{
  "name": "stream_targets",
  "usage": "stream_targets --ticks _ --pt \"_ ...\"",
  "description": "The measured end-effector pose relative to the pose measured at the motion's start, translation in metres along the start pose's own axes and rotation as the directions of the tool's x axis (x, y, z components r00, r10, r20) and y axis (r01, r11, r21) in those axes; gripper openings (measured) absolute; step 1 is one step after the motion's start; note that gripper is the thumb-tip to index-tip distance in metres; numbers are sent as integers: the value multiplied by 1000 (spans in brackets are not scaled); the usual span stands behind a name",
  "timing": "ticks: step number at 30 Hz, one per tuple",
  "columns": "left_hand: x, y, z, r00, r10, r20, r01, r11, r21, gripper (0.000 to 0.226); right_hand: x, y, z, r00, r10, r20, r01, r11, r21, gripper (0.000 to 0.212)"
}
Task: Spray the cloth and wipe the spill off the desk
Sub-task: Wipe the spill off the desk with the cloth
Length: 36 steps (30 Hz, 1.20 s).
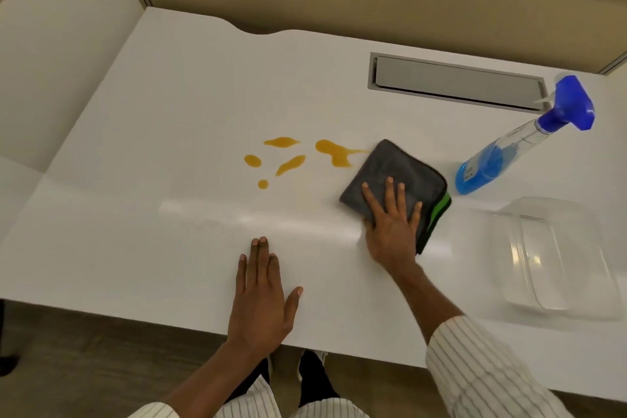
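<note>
On the white desk [152,105], head view: right hand [392,227] lies flat, fingers straight and spread, pressing on a folded grey cloth [397,176] with a green edge. Cloth's far corner touches the rightmost blot of the orange spill [334,151]; four more blots sit apart to the left. Left hand [261,295] rests palm-down, fingers straight, near the front edge, holding nothing. Spray bottle [519,142] with blue liquid and blue trigger head stands just right of the cloth, not touching. Clear plastic container [556,258] sits near the right front. Grey cable flap [454,80] is set in the desk at the back. Striped sleeves on both arms.
</note>
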<state>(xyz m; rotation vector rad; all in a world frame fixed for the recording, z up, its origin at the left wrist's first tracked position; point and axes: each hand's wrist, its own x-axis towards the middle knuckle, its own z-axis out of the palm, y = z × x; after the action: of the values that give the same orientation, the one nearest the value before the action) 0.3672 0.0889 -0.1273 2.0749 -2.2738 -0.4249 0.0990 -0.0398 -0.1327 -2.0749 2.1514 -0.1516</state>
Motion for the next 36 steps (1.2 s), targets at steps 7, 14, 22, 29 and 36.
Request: stream_targets --ticks 7,14,22,29,36 --pt "17 29 -1 992 122 -22 -122 992 -30 82 -51 -33 6 998 66 6 -66 997 33 66" --pt "37 47 -2 992 122 46 -121 992 -24 87 24 5 -3 987 -147 56 149 989 -20 69" --pt "36 46 1 991 134 33 -134 991 13 84 1 -27 5 1000 30 -6 -30 999 26 68" --pt "35 48 2 993 119 19 -119 993 11 83 72 -7 -3 934 -345 94 342 938 47 60" --pt "34 46 2 992 123 29 -122 992 -11 82 52 0 -4 999 14 45 -15 999 29 65"
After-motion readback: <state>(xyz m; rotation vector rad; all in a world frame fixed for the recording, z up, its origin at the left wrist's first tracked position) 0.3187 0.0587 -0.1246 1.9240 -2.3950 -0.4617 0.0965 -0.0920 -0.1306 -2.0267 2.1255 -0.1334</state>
